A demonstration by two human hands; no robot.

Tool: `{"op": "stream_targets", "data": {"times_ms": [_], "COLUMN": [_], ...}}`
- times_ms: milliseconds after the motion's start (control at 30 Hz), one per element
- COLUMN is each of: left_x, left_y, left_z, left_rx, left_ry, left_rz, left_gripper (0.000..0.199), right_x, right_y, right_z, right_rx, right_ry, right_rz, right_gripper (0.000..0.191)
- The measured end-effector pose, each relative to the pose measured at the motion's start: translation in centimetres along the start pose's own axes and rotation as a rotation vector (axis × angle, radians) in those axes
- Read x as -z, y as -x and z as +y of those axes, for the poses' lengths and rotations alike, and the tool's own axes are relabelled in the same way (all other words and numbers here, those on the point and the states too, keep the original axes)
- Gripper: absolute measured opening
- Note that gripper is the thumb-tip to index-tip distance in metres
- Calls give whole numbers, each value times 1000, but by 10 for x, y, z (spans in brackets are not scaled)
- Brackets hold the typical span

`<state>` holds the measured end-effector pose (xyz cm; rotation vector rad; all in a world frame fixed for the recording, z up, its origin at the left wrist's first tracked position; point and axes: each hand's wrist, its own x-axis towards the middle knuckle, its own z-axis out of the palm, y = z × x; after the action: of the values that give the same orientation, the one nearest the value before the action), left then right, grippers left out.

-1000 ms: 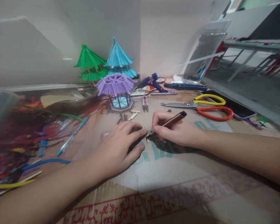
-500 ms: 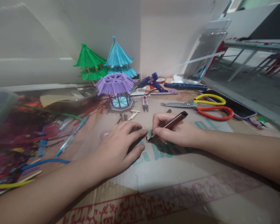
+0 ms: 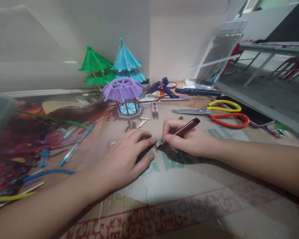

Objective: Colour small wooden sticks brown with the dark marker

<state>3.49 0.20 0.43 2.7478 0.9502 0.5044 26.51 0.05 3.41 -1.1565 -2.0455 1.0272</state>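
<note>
My right hand (image 3: 183, 136) is closed around a dark brown marker (image 3: 186, 127), its tip touching a small stick (image 3: 156, 147) on the work surface. My left hand (image 3: 131, 149) lies flat with fingers spread, its index fingertip at the upper end of that stick. Beyond my left hand lie several short brown sticks (image 3: 134, 124) and a few pale ones (image 3: 142, 123). Behind them stands a small model with a purple roof (image 3: 124, 89) and a light blue base.
Green (image 3: 93, 64) and blue (image 3: 126, 59) roofed models stand at the back. A glue gun (image 3: 161, 88), pink snips (image 3: 154, 109), scissors (image 3: 229, 114), a phone (image 3: 251, 113) and a clear jar (image 3: 218, 56) lie or stand around. Colourful materials (image 3: 12, 149) are at left.
The marker tip has shifted slightly up and to the left along the small stick. My left hand has stayed in place.
</note>
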Motion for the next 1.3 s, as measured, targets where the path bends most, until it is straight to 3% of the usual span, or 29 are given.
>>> {"op": "stream_targets", "data": {"times_ms": [667,1300], "left_x": [0,0], "left_y": [0,0], "left_z": [1,1], "left_rx": [7,1], "left_ry": [0,1], "left_rz": [-4,14], "left_gripper": [38,34], "right_x": [0,0], "right_y": [2,1], "right_z": [2,2], "right_rx": [51,45], "right_ry": [-60,-35], "right_rz": [-65,-19], "right_gripper": [11,10]}}
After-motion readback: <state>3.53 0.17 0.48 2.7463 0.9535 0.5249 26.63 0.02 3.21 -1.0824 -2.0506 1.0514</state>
